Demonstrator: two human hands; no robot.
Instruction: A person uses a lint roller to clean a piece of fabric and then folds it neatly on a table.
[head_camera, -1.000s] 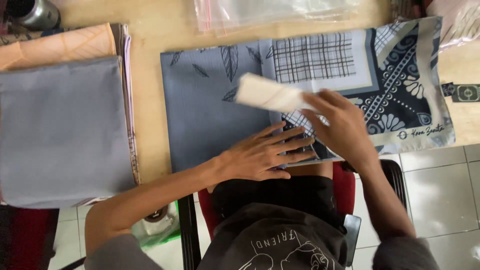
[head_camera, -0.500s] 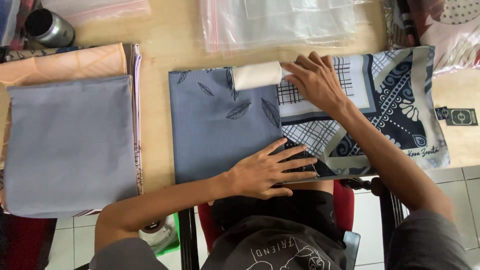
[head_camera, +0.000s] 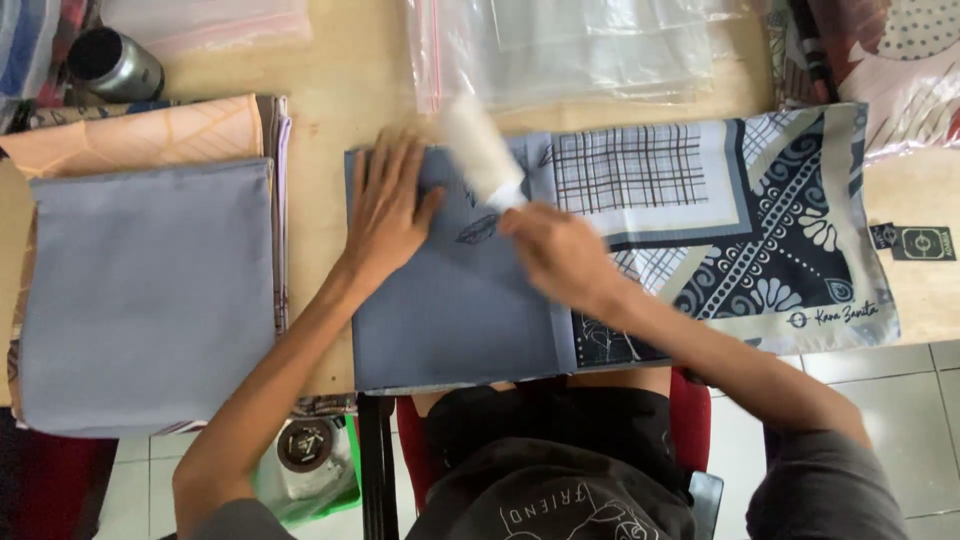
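A patterned scarf (head_camera: 740, 220) in grey, navy and cream lies spread on the wooden table (head_camera: 340, 90), its left part folded over as a plain grey panel (head_camera: 450, 310). My left hand (head_camera: 392, 205) lies flat with fingers spread on the upper left corner of that grey panel. My right hand (head_camera: 560, 250) holds a blurred white roller-shaped thing (head_camera: 480, 150) that points up and left over the scarf's middle fold.
A stack of folded grey and peach cloths (head_camera: 145, 290) lies at the left. Clear plastic bags (head_camera: 570, 45) sit at the far edge, a dark metal cup (head_camera: 115, 65) at the far left. A small black tag (head_camera: 925, 242) is at the right.
My left hand has moved from the near edge of the scarf up to its far left corner. My right hand with the white thing has pulled back toward the middle.
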